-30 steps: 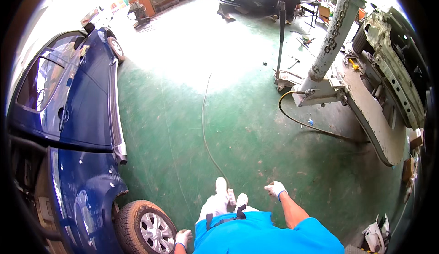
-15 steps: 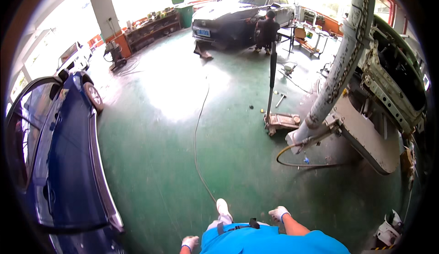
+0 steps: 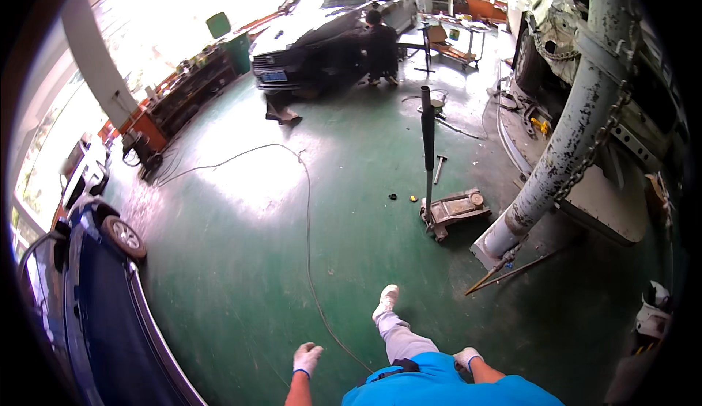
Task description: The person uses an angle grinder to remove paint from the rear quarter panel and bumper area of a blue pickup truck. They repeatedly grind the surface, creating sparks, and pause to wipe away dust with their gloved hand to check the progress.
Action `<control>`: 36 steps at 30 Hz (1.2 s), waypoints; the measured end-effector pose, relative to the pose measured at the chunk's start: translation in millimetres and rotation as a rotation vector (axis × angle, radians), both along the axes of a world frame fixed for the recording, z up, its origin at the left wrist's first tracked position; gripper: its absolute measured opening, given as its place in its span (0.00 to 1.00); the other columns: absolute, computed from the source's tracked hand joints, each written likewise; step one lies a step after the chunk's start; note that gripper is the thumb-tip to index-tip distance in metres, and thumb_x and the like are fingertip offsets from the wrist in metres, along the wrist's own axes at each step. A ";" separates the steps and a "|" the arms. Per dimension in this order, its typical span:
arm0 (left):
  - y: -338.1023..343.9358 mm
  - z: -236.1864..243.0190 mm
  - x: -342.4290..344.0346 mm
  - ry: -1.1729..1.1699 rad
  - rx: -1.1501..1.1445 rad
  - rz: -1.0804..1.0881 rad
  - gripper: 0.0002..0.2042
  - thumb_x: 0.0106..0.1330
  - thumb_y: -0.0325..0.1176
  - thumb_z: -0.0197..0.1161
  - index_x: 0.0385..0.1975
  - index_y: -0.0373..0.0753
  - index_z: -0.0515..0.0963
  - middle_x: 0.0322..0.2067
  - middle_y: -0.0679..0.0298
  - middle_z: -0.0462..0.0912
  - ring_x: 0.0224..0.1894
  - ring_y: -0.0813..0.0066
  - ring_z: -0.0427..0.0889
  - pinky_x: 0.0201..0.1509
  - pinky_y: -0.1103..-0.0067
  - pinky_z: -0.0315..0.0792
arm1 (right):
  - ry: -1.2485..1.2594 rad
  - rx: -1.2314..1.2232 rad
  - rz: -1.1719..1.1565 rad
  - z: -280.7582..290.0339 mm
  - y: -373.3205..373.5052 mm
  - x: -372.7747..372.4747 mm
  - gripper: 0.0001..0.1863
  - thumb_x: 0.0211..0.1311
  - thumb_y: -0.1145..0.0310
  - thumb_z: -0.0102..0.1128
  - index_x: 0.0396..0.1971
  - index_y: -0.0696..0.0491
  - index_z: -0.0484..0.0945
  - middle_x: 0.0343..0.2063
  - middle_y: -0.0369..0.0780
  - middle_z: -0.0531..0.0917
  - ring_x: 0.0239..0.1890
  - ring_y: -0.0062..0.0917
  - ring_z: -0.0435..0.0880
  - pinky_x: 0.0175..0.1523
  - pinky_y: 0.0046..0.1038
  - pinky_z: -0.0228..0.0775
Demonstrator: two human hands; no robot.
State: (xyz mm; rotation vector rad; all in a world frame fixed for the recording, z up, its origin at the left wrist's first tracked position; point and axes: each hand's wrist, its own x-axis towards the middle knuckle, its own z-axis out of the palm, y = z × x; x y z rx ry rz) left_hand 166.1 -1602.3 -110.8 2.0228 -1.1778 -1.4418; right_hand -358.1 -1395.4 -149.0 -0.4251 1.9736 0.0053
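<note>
My left hand point(image 3: 308, 358), in a white work glove with a blue cuff, swings low ahead of my body with its fingers curled and nothing in them. Close by my blue shirt is my right hand point(image 3: 466, 358), gloved the same way and loosely closed; nothing shows in it. Neither hand touches any tool. A thin grey cable point(image 3: 310, 260) runs along the green floor just past my left hand. Further ahead stands a floor jack point(image 3: 455, 209) with its long black-gripped handle point(image 3: 427, 128) upright. A hammer point(image 3: 439, 168) lies on the floor behind it.
A blue car point(image 3: 110, 318) flanks me on the left. On the right, a leaning grey post point(image 3: 567, 135) with a chain stands before a stripped car point(image 3: 556, 26). Ahead, a person point(image 3: 380, 48) crouches beside a dark car point(image 3: 314, 55), near a tool cart point(image 3: 457, 44).
I have stepped forward and my view has turned right. My left hand has swung forward; my right hand has drawn back toward my body. The floor jack appears further left of the post.
</note>
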 end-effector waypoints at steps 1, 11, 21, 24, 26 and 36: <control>-18.4 0.1 -15.5 0.029 0.067 -0.090 0.33 0.62 0.43 0.73 0.63 0.27 0.78 0.53 0.50 0.88 0.47 0.67 0.88 0.56 0.72 0.82 | -0.026 0.025 -0.003 -35.3 -1.7 -8.3 0.19 0.58 0.58 0.74 0.36 0.63 0.89 0.32 0.47 0.91 0.30 0.33 0.89 0.36 0.37 0.81; -97.6 54.0 -0.7 0.096 0.364 0.259 0.10 0.68 0.29 0.67 0.43 0.31 0.79 0.26 0.63 0.79 0.20 0.71 0.78 0.22 0.75 0.72 | 0.061 -0.401 0.567 -14.6 -387.6 -47.0 0.21 0.64 0.53 0.60 0.28 0.57 0.89 0.30 0.49 0.90 0.36 0.43 0.91 0.45 0.44 0.82; -275.7 30.2 -100.1 0.150 0.453 0.294 0.15 0.71 0.32 0.66 0.51 0.30 0.79 0.27 0.66 0.79 0.23 0.74 0.78 0.26 0.75 0.75 | -0.092 -0.501 0.300 113.1 -745.6 -69.4 0.29 0.57 0.50 0.70 0.51 0.56 0.87 0.52 0.54 0.88 0.57 0.46 0.87 0.62 0.41 0.78; -354.2 1.6 -135.5 0.061 0.378 0.068 0.22 0.70 0.37 0.69 0.58 0.28 0.79 0.34 0.62 0.85 0.30 0.72 0.83 0.35 0.74 0.80 | -0.032 -0.384 0.325 87.1 -786.8 -81.4 0.29 0.58 0.49 0.69 0.54 0.54 0.88 0.55 0.52 0.88 0.60 0.45 0.86 0.65 0.41 0.78; -415.8 -12.5 -158.5 0.096 0.452 0.041 0.23 0.69 0.37 0.70 0.58 0.28 0.79 0.36 0.60 0.86 0.32 0.71 0.84 0.36 0.74 0.80 | 0.034 -0.309 0.329 61.7 -814.2 -99.3 0.29 0.58 0.49 0.70 0.53 0.54 0.88 0.53 0.51 0.88 0.57 0.45 0.87 0.63 0.41 0.79; -728.4 -50.1 -230.8 0.069 0.324 0.159 0.13 0.67 0.34 0.67 0.46 0.33 0.83 0.27 0.64 0.83 0.26 0.77 0.81 0.32 0.77 0.76 | 0.205 0.040 -0.153 -138.0 -864.4 -248.8 0.35 0.59 0.54 0.69 0.66 0.53 0.79 0.62 0.56 0.82 0.67 0.49 0.80 0.71 0.44 0.72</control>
